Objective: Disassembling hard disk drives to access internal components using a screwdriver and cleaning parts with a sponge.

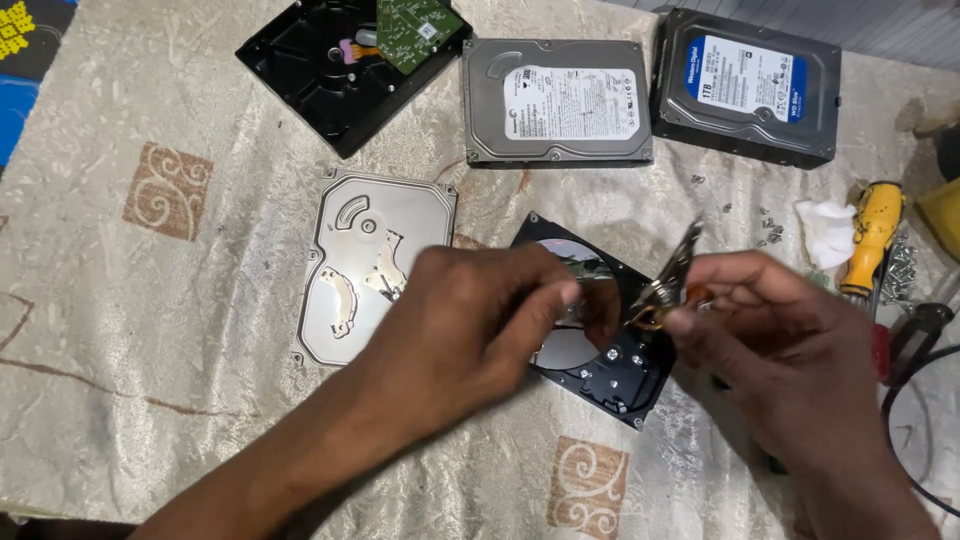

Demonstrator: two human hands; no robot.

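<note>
From the head camera, you are mid-way through stripping the opened black hard drive with the mirror-bright platter (590, 330), which lies on the cream patterned tablecloth (150, 330). Your right hand (770, 320) has its fingers pinched shut on the thin metal actuator arm assembly (668, 280), lifted above the drive. Your left hand (480, 320) curls over the platter; its grip is hidden. The assembly looks ready to be lifted clear with care. The removed silver lid (375, 260) lies just left.

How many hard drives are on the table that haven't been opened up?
2, side by side at the far edge: a silver drive with a white label, and to its right a black drive with a blue label.
</note>
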